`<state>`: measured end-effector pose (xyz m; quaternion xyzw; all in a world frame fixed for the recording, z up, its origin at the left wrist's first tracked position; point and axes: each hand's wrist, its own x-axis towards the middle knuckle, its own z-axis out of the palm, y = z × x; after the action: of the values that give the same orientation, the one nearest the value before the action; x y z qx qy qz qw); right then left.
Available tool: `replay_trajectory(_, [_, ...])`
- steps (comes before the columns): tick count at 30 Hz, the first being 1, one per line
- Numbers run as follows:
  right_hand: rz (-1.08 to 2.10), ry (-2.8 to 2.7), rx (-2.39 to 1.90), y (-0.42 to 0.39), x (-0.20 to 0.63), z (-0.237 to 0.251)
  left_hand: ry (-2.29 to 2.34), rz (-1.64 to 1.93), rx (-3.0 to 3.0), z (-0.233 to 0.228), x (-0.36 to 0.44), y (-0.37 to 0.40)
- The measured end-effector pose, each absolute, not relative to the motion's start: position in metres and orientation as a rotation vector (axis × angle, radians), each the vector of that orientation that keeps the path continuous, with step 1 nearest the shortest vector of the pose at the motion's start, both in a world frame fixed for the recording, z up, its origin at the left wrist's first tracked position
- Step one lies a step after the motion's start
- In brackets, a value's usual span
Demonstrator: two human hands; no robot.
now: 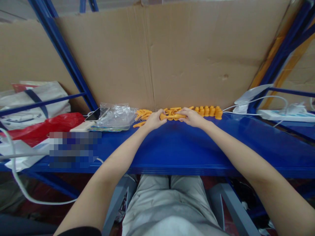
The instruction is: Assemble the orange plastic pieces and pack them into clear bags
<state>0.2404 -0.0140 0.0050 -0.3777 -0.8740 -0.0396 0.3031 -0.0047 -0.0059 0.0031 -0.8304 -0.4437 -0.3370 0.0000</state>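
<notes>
A: Head view. Hands?
B: Left hand (155,120), one: grasping a round-ended orange piece (163,116). Right hand (193,117), one: pinching an orange part (181,116); whether joined to the first, cannot tell.
A: Location?
B: Between the hands, far side of the table (177,150). Upright orange pieces (209,111): one row, right.
A: Handling, advised?
B: Left grip steady; both parts in line; pressure light, even; right wrist clear of the row.

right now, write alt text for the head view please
A person's left hand and right hand hold orange pieces toward the back of a blue table. A row of rounded orange parts stands at right, a clear plastic bag lies at left, and cardboard rises behind.
</notes>
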Motion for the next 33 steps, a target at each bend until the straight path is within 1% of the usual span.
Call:
replay_trajectory(3, [0.035,-2.228,-0.994,-0.01,0.246,0.006,-1.413,-1.083,-2.589,0.003,-0.004,-0.006])
replay_trajectory(8, [0.524,-2.03,-1.038,-0.014,0.258,0.016,-1.407,-1.11,-2.56,0.004,-0.002,-0.009])
replay_trajectory(11, [0.693,-1.957,-1.092,-0.022,0.26,0.024,-1.381,-1.108,-2.555,0.005,-0.002,-0.01])
replay_trajectory(17, [0.88,-1.838,-1.189,-0.029,0.252,0.024,-1.321,-1.171,-2.551,0.003,-0.002,-0.01])
replay_trajectory(24, [0.961,-1.748,-1.389,-0.023,0.245,0.016,-1.383,-1.189,-2.577,0.004,-0.002,-0.008])
replay_trajectory(30, [1.144,-1.803,-1.142,-0.029,0.249,0.02,-1.408,-1.215,-2.59,0.004,-0.002,-0.007])
replay_trajectory(33, [1.175,-1.734,-1.129,-0.033,0.248,0.02,-1.396,-1.204,-2.58,0.004,-0.003,-0.008])
